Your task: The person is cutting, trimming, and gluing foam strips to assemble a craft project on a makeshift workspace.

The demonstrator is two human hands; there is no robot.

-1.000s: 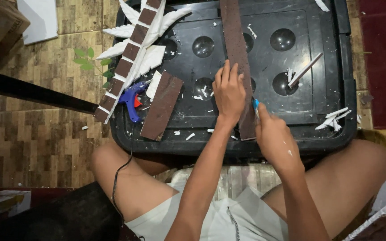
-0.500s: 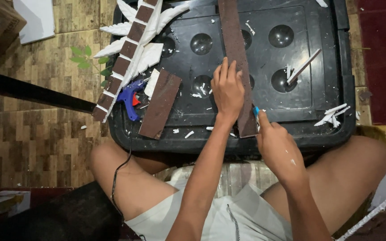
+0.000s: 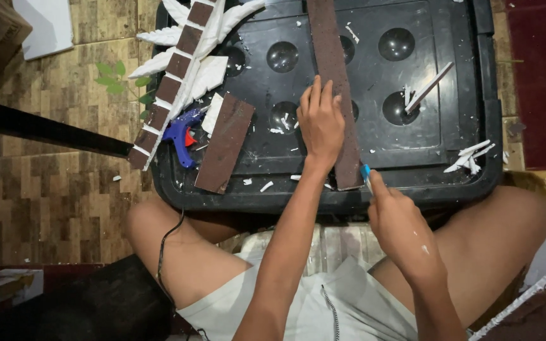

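My left hand lies flat on a long brown strip that runs up the black plastic lid across my lap. My right hand grips a small blue-handled cutter whose tip touches the strip's near right corner. A shorter brown strip lies loose to the left on the lid.
A blue glue gun rests at the lid's left edge, its cord trailing over my leg. A white leaf-shaped piece with brown squares sticks out past the lid's top left. White scraps and a thin white stick lie at the right.
My right hand with the cutter has slid down toward me along the strip's right edge to its near end. My left hand stays pressed on the strip.
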